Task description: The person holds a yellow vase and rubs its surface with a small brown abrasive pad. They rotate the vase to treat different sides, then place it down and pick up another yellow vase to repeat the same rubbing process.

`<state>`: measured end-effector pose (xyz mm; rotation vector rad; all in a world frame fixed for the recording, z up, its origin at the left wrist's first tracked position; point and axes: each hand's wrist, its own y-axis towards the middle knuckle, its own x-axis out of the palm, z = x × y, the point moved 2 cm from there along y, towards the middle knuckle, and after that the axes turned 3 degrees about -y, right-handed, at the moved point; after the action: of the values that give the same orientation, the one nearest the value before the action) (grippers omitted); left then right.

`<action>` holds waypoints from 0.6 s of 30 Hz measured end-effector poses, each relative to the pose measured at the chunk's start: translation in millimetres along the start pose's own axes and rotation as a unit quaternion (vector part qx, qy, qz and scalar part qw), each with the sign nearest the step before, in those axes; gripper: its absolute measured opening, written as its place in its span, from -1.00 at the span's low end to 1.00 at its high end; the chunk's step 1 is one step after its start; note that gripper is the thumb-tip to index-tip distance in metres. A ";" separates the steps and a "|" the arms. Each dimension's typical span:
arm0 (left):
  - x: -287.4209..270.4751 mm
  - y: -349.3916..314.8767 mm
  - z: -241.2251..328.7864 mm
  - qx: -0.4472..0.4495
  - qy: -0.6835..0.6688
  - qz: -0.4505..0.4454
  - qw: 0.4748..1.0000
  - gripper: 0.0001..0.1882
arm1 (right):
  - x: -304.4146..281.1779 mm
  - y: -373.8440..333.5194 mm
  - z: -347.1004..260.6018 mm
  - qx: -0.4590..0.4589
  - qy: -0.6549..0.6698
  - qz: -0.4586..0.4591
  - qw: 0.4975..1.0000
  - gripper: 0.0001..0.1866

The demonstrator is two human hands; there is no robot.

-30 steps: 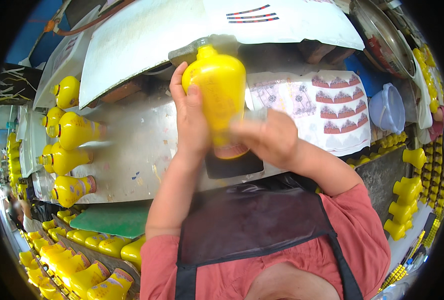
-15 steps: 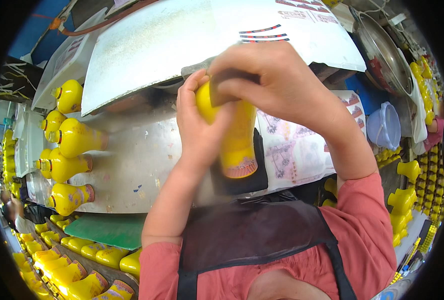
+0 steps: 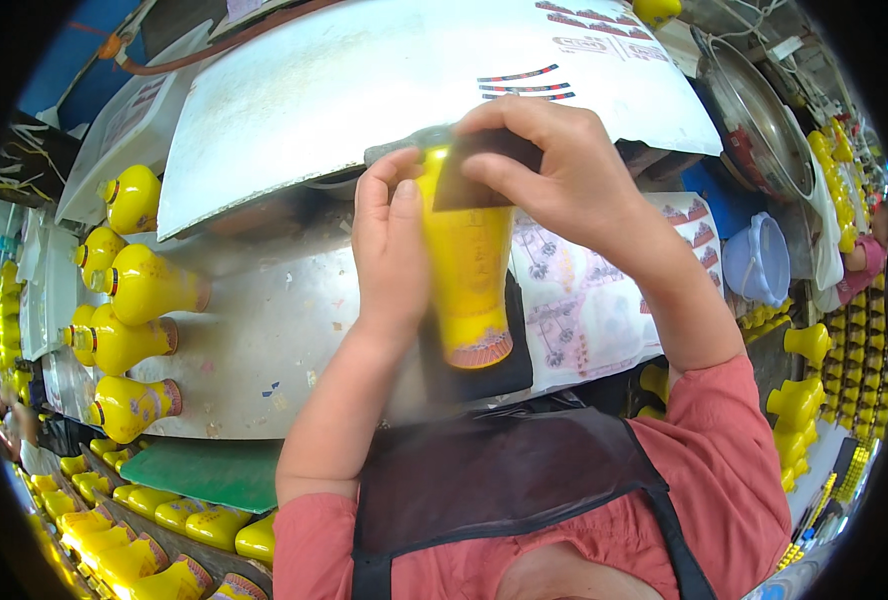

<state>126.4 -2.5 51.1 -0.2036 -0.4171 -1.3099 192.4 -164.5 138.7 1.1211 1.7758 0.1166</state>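
Yellow vase [image 3: 474, 275] at the centre of the frame, left hand [image 3: 394, 235] with its grip on the vase's left side, right hand [image 3: 574, 170] pinching a dark flat scraper [image 3: 454, 190] over its upper part, printed decal sheet [image 3: 584, 310] right of centre

A yellow vase [image 3: 474, 290] is held by the left hand [image 3: 390, 232], and a dark flat piece [image 3: 454, 185] is held over its upper part by the right hand [image 3: 569, 170]. Printed paper [image 3: 584, 315] is laid on the tabletop [image 3: 264, 320], with more vases [image 3: 149, 284] lined up at left.
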 end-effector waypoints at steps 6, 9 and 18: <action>0.8 5.2 8.7 0.070 0.284 -0.010 0.956 -0.64 | 12.5 4.8 14.0 0.052 -0.032 0.022 0.998 -0.75; 3.7 8.9 4.5 0.006 0.121 0.010 0.993 -0.67 | 7.5 0.0 12.7 0.044 -0.045 0.054 0.997 -0.75; 1.8 12.0 9.2 -0.008 0.119 0.001 0.993 -0.69 | -1.6 -35.0 3.5 0.005 -0.085 0.146 0.986 -0.73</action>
<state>136.7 2.4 61.2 -0.0606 -0.2032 -1.3173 173.2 -186.8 119.5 1.3531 1.4552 0.1824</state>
